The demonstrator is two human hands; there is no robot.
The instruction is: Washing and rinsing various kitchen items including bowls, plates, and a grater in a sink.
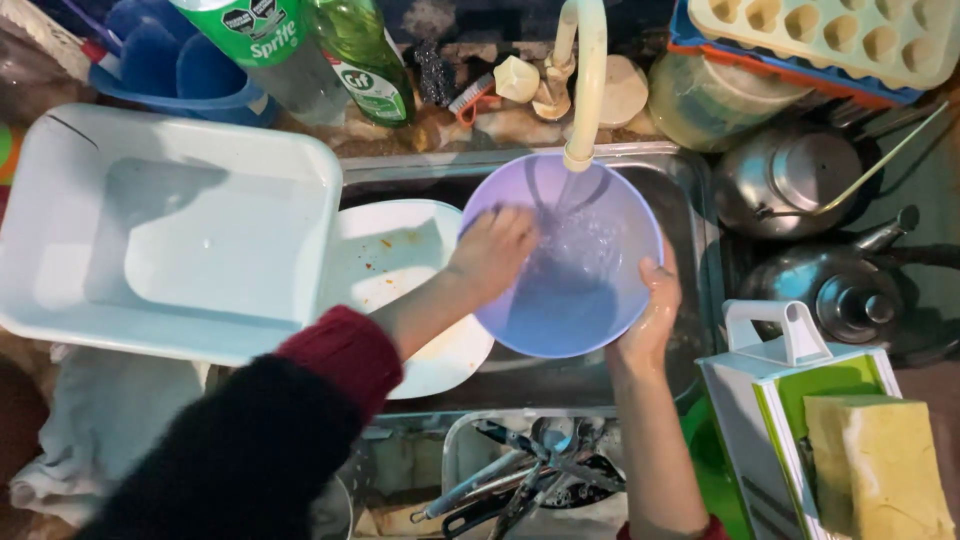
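Hands (570, 290) washing lilac bowl (590, 320), green-labelled bottles (330, 50) behind sink (690, 190)

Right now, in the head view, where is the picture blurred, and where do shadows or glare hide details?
Head view: running water blurs the inside of the purple bowl near the left hand; glare whitens the faucet; a soft shadow crosses the white tray; the dark sleeve and the kettles at right lose detail; the right hand looks sharp.

a single head-worn camera looks steeply down from close above the sink (690, 200), its top edge toward the tap (585, 80) and back ledge.
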